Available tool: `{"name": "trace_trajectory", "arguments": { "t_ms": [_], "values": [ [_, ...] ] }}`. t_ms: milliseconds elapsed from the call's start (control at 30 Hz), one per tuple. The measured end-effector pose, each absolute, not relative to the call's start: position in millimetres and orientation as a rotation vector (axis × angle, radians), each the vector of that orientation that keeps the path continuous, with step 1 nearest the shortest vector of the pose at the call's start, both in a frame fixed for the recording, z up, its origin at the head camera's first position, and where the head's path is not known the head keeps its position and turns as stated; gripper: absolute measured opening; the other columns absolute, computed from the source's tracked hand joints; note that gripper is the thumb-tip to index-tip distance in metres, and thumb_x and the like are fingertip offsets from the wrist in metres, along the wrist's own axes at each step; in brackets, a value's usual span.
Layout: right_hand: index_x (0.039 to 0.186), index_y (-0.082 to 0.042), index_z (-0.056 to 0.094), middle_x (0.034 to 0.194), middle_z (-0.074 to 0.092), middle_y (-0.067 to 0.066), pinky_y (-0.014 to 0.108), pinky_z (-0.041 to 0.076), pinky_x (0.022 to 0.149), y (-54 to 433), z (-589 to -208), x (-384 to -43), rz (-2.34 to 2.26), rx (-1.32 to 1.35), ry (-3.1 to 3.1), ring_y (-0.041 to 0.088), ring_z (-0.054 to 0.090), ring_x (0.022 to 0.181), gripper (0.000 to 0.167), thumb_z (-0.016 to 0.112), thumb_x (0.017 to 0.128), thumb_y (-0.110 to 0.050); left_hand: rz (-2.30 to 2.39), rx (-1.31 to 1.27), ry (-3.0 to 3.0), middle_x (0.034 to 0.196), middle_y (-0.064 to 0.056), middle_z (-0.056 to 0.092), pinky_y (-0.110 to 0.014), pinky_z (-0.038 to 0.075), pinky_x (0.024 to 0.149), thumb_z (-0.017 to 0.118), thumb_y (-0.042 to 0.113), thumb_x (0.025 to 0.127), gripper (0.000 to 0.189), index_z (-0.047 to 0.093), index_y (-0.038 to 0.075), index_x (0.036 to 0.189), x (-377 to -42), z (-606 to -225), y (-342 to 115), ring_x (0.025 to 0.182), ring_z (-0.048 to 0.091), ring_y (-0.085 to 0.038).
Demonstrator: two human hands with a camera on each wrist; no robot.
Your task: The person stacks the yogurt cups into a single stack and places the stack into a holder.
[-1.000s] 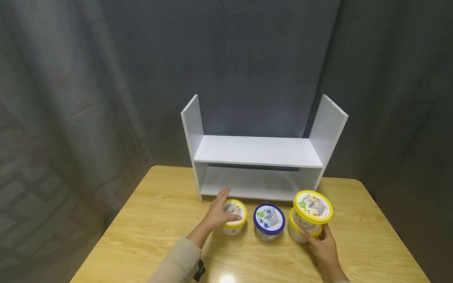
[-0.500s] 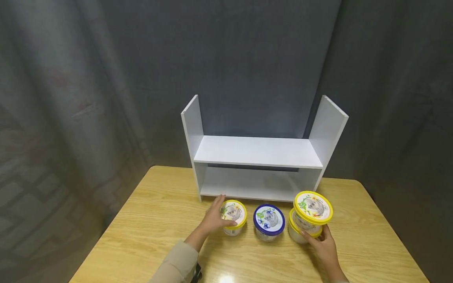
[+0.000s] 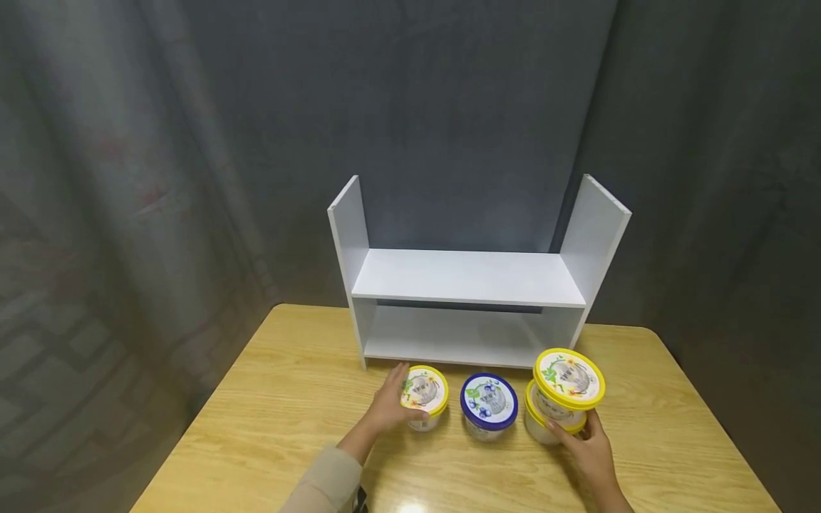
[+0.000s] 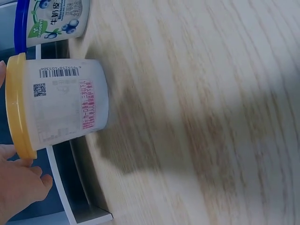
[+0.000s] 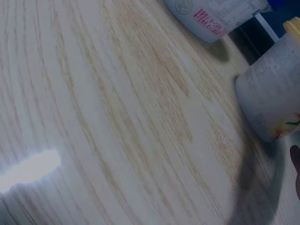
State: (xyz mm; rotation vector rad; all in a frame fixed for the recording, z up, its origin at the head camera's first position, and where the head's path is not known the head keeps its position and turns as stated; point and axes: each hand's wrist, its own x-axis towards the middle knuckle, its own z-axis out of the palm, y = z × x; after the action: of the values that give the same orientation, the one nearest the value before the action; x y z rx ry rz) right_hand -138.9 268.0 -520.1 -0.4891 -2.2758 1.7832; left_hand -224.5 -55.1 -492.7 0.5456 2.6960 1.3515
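My left hand (image 3: 386, 407) holds the left yellow-lidded tub (image 3: 425, 390) by its lid, thumb at the near side and fingers along the left edge. In the left wrist view, this tub (image 4: 61, 103) shows a barcode and red print. To its right stands a blue-lidded tub (image 3: 489, 402) with a blueberry picture, touched by neither hand. Further right, an upper yellow-lidded tub (image 3: 569, 377) sits on a lower yellow-lidded tub (image 3: 540, 429). My right hand (image 3: 589, 450) grips the stack from the near right where the two meet; its far fingers are partly hidden.
Behind the tubs stands a white two-level shelf (image 3: 468, 274) with tall side panels. Everything rests on a light wooden table (image 3: 282, 385). Dark grey curtains (image 3: 462, 128) hang behind the table and at both sides.
My left hand has come down from over the left tub's lid to its left edge, fingers drawing in around it. The right hand and the tubs look unmoved.
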Motion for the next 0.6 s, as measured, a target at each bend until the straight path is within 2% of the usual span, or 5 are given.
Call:
{"name": "trace_trajectory", "arguments": {
  "t_ms": [67,167,300,400,600],
  "values": [
    [0.138,-0.010,0.014,0.131,0.027,0.017,0.044,0.026,0.094,267.3,-519.7,-138.7,1.771,-0.485,-2.278,0.033,0.027,0.117,0.083,0.067,0.076,-0.026,1.356,0.541,2.690,0.137,-0.022,0.018,-0.064,0.014,0.090,0.078,0.026,0.057,0.100,0.022,-0.002,0.134,-224.1,-493.8,-54.7,0.121,0.019,-0.043],
    [0.138,-0.012,0.016,0.130,0.029,0.013,0.025,0.031,0.088,266.2,-519.6,-139.4,1.747,-0.499,-2.287,0.028,0.030,0.115,0.082,0.066,0.076,-0.026,1.353,0.539,2.684,0.137,-0.023,0.018,-0.063,0.013,0.091,0.078,0.025,0.058,0.098,0.022,-0.002,0.134,-223.9,-494.3,-54.3,0.122,0.018,-0.042],
    [0.138,-0.013,0.016,0.130,0.029,0.012,0.008,0.029,0.076,265.5,-519.0,-139.5,1.738,-0.499,-2.286,0.027,0.031,0.114,0.082,0.066,0.076,-0.026,1.349,0.532,2.677,0.137,-0.023,0.019,-0.062,0.016,0.091,0.078,0.024,0.059,0.097,0.022,-0.003,0.134,-223.5,-494.2,-53.8,0.121,0.020,-0.043],
    [0.139,-0.012,0.015,0.131,0.029,0.015,0.007,0.029,0.075,265.2,-519.3,-138.6,1.745,-0.477,-2.274,0.029,0.030,0.114,0.082,0.066,0.076,-0.023,1.367,0.527,2.666,0.136,-0.023,0.021,-0.061,0.018,0.091,0.078,0.023,0.058,0.098,0.021,-0.003,0.134,-223.1,-494.7,-53.5,0.119,0.022,-0.044],
    [0.139,-0.015,0.015,0.130,0.029,0.013,0.004,0.029,0.072,266.0,-523.2,-139.3,1.728,-0.519,-2.276,0.025,0.032,0.111,0.083,0.067,0.075,-0.025,1.407,0.550,2.645,0.135,-0.024,0.021,-0.057,0.022,0.092,0.080,0.018,0.056,0.102,0.019,-0.006,0.134,-223.5,-498.4,-52.1,0.117,0.024,-0.046]
  ]
}}
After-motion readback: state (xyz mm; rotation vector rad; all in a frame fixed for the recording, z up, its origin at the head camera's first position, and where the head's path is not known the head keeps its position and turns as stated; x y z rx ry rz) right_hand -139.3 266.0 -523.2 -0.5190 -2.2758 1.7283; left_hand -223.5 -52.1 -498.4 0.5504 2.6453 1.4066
